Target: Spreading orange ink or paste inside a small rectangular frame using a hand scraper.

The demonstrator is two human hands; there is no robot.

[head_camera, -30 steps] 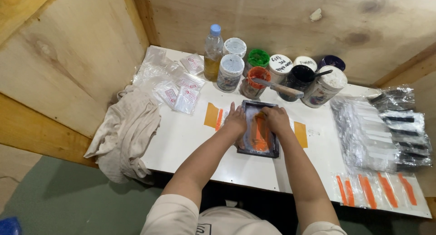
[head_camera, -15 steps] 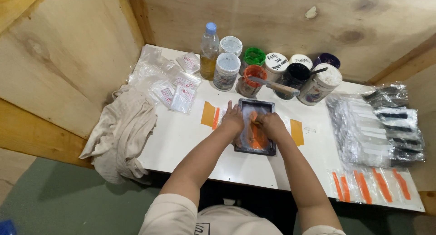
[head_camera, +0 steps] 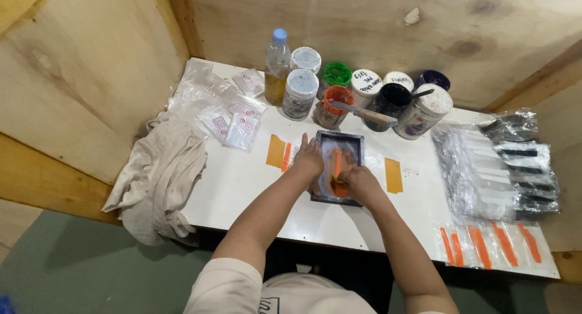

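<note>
- Head view looks down on a small dark-framed printing screen (head_camera: 354,145) lying flat near the middle of the white table (head_camera: 242,186), with a streak of orange ink (head_camera: 337,168) running along its mesh.
- Left hand (head_camera: 308,159) lies palm down on the frame's left edge, fingers spread and flat, pressing rather than gripping.
- Right hand (head_camera: 359,182) sits over the lower part of the screen, fingers curled around something in the orange ink; what it grips is hidden under the fingers.
- Two orange tape patches (head_camera: 276,151) (head_camera: 394,175) lie on the table just beside the frame, one on each side.
- Behind the screen stands a row of ink jars (head_camera: 301,93), an open orange jar (head_camera: 335,103) with a spatula (head_camera: 364,112) resting across it, and a clear bottle (head_camera: 277,67).
- Small plastic bags (head_camera: 233,117) lie at the far left, a crumpled cloth (head_camera: 160,174) hangs over the left edge.
- Bagged dark pieces (head_camera: 503,168) are stacked at the right; printed orange strips (head_camera: 485,246) lie near the right front corner.
</note>
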